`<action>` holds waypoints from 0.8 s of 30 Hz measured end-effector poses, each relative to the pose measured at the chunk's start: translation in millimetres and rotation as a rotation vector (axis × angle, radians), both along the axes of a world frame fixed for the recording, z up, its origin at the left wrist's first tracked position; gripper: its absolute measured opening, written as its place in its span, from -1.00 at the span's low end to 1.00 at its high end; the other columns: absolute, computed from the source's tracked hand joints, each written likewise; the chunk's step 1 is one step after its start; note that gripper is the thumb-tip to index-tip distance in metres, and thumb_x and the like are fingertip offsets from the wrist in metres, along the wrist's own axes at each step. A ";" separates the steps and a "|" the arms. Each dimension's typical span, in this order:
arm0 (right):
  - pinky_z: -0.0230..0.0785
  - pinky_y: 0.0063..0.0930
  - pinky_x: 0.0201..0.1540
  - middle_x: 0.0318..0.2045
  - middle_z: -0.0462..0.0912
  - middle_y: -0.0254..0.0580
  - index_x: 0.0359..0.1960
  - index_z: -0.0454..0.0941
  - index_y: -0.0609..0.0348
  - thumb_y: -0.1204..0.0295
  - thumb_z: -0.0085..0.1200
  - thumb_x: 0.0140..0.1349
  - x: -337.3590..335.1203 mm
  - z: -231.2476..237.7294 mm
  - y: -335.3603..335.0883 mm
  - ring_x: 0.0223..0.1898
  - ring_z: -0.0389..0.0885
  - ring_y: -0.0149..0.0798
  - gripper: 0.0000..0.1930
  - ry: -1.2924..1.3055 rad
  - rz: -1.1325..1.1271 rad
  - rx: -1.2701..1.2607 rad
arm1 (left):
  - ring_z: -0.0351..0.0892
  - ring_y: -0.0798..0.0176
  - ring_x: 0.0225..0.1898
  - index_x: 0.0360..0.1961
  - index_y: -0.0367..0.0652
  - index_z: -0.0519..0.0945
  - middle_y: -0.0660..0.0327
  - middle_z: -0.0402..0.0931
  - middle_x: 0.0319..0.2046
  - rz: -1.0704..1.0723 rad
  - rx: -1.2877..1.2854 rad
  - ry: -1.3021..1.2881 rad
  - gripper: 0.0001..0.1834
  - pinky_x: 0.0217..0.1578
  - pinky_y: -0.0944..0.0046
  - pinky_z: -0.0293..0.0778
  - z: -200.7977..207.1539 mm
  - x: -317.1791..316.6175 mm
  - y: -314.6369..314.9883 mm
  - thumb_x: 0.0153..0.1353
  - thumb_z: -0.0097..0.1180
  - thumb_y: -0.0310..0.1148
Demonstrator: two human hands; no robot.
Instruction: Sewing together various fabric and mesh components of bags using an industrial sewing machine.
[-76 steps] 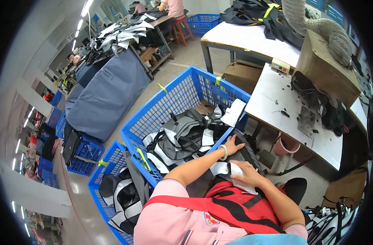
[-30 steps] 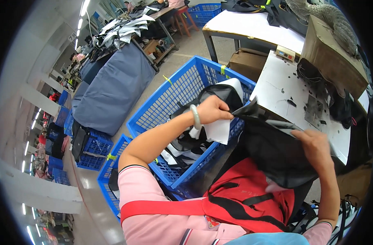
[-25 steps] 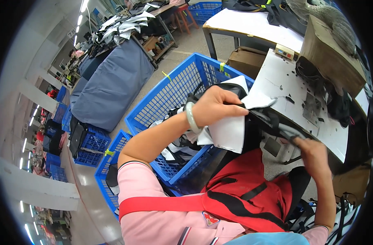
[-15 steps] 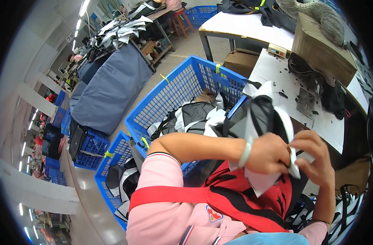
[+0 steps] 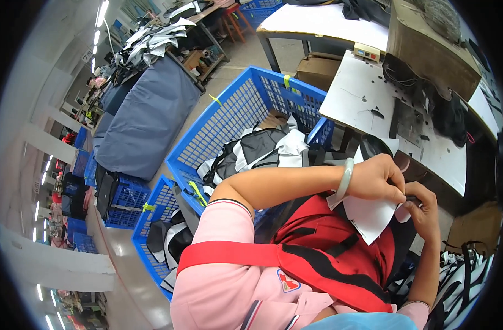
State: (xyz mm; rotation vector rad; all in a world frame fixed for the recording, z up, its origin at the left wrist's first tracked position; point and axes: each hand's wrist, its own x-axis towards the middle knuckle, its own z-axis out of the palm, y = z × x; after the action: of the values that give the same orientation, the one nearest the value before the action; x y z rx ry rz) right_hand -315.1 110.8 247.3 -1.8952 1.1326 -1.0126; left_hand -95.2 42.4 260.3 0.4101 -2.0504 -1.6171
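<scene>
Over my lap I hold a white and dark grey fabric piece [image 5: 370, 215]. My left hand [image 5: 380, 179], with a pale bangle at the wrist, pinches its edge between thumb and fingers. Close beside it, my right hand [image 5: 423, 210] is closed on the same edge, with the fingertips of both hands almost meeting. A white corner of the piece hangs down over my red apron [image 5: 312, 228], and a dark part shows behind my left hand. Exactly what lies between the fingertips is hidden.
A blue plastic crate [image 5: 210, 120] with similar fabric pieces [image 5: 262, 146] stands ahead, a smaller blue crate [image 5: 144, 224] to its left. On the right is a white worktable [image 5: 350, 91] with scraps, a control box [image 5: 367, 52] and a cardboard box [image 5: 427, 49]. Strapped pieces [image 5: 463, 286] lie lower right.
The fabric piece has come down from its raised position in front of the table, uncovering the crate's corner. My left hand has turned and moved slightly up and right; both hands keep hold.
</scene>
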 end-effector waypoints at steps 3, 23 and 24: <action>0.26 -0.42 -0.44 -0.57 0.49 -0.13 -0.46 0.50 0.32 0.54 0.18 -0.13 -22.7 8.1 3.1 -0.51 0.47 -0.22 -0.83 0.248 -0.082 -0.084 | 0.57 0.36 -0.44 -0.38 -0.34 0.67 0.13 0.63 -0.50 -0.032 -0.090 -0.003 -0.79 -0.37 0.36 0.45 -0.9 -14.7 -11.1 0.06 0.25 -0.37; 0.40 -0.44 -0.34 -0.49 0.65 -0.08 -0.32 0.62 0.28 0.27 0.30 -0.01 -26.0 -13.0 -1.4 -0.45 0.60 -0.30 -0.68 0.343 0.301 0.484 | 0.51 0.55 -0.46 -0.32 -0.26 0.69 0.33 0.61 -0.48 -0.241 0.759 -0.426 -0.81 -0.40 0.49 0.42 -74.6 0.3 2.1 0.13 0.30 -0.34; 0.40 -0.44 -0.32 -0.49 0.65 -0.13 -0.31 0.61 0.31 0.28 0.31 -0.02 -32.0 -18.2 -4.1 -0.43 0.59 -0.36 -0.66 0.293 0.242 0.537 | 0.52 0.53 -0.47 -0.31 -0.24 0.69 0.33 0.62 -0.47 -0.195 0.707 -0.388 -0.81 -0.41 0.49 0.44 -74.6 -2.5 -6.5 0.13 0.29 -0.34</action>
State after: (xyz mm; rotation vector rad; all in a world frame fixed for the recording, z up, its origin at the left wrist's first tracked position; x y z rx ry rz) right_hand -347.1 106.7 229.1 -1.7081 1.1574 -0.2607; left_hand -97.8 35.8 185.7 0.8376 -1.7383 -2.5394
